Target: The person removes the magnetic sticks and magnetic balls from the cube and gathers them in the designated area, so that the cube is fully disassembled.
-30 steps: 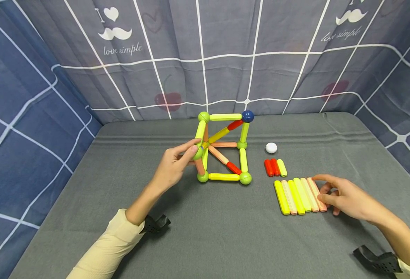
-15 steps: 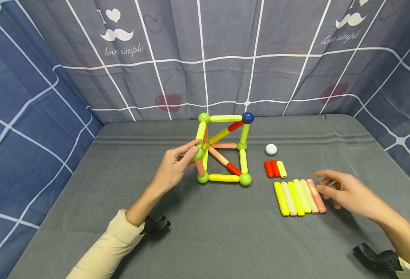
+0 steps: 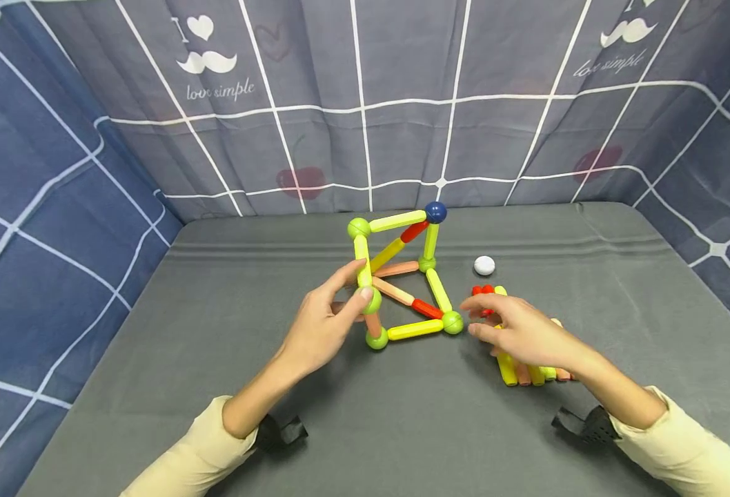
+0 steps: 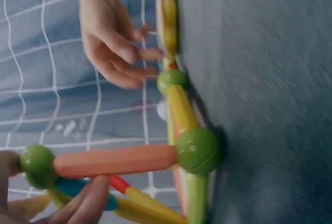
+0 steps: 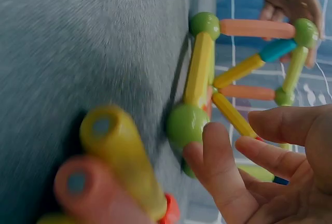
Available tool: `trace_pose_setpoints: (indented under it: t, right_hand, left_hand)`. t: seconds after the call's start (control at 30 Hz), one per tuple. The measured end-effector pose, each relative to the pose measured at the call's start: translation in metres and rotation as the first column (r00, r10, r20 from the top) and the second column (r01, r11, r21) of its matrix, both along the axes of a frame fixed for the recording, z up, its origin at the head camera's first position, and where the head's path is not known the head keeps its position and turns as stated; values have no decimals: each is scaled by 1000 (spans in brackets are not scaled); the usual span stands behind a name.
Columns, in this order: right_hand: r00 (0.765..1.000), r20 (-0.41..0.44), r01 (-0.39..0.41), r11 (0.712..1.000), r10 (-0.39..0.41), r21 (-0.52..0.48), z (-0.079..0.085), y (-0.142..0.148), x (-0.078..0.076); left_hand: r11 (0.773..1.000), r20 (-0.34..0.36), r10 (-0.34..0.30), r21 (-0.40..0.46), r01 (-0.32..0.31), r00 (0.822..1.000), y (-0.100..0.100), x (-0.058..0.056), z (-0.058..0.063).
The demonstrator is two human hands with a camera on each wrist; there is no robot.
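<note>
A frame of magnetic sticks and balls stands mid-table, its near side made of a yellow stick (image 3: 415, 330) between two green balls. My left hand (image 3: 315, 324) pinches the upper front-left green ball (image 3: 371, 299) between thumb and fingers. Below that ball, an orange stick (image 4: 114, 162) runs down to the table-level ball. A dark blue ball (image 3: 436, 212) tops the far right corner, joined to a red-and-yellow diagonal. Holding nothing, my right hand (image 3: 523, 331) has its fingers loosely bent, fingertips close by the lower right green ball (image 3: 453, 322).
A white ball (image 3: 484, 266) lies right of the frame. Short red sticks (image 3: 487, 290) and a row of longer yellow and orange sticks (image 3: 506, 369) lie partly hidden beneath my right hand. A checked curtain (image 3: 402, 138) rises behind the grey table.
My right hand has moved left, from the end of the stick row to the frame's lower right ball. The frame has turned and skewed, its front-left side coming nearer with my left hand.
</note>
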State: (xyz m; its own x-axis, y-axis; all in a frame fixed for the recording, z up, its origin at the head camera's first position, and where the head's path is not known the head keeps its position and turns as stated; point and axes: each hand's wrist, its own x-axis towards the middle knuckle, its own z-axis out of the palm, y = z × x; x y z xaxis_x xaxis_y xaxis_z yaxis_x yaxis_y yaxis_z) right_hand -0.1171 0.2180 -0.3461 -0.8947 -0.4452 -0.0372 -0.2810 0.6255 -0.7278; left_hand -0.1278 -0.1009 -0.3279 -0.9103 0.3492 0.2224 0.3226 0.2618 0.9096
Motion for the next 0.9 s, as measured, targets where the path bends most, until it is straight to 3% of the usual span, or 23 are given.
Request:
trace_pose_setpoints:
  t: [0.17, 0.27, 0.4, 0.47, 0.53, 0.63, 0.73, 0.9]
  right_hand:
    - [999, 2, -47, 999, 47, -2, -4, -11, -8]
    - [999, -9, -46, 999, 46, 8, -7, -13, -11]
    - [999, -9, -40, 999, 40, -1, -10, -16, -12]
    - [999, -4, -35, 999, 35, 7, -12, -18, -14]
    - [999, 0, -37, 999, 37, 28, -12, -19, -15]
    - [999, 16, -47, 997, 46, 69, -10, -21, -20]
    - [998, 32, -50, 994, 47, 100, -8, -23, -25]
    - [999, 32, -43, 987, 39, 156, -6, -23, -35]
  left_hand:
    - [998, 26, -32, -45, 34, 999, 3, 0, 6]
    - [991, -36, 41, -128, -46, 998, -2, -12, 6]
    - [940, -128, 175, -274, -205, 976, -9, -35, 7]
    - [931, -116, 187, -295, -214, 975, -11, -49, 8]
    - [958, -66, 156, -234, -168, 986, -12, -62, 7]
    - [994, -8, 79, -79, -79, 997, -11, -76, 7]
    - [999, 4, 25, 22, -25, 1000, -9, -82, 6]
    - [998, 20, 13, 69, -14, 1000, -12, -85, 5]
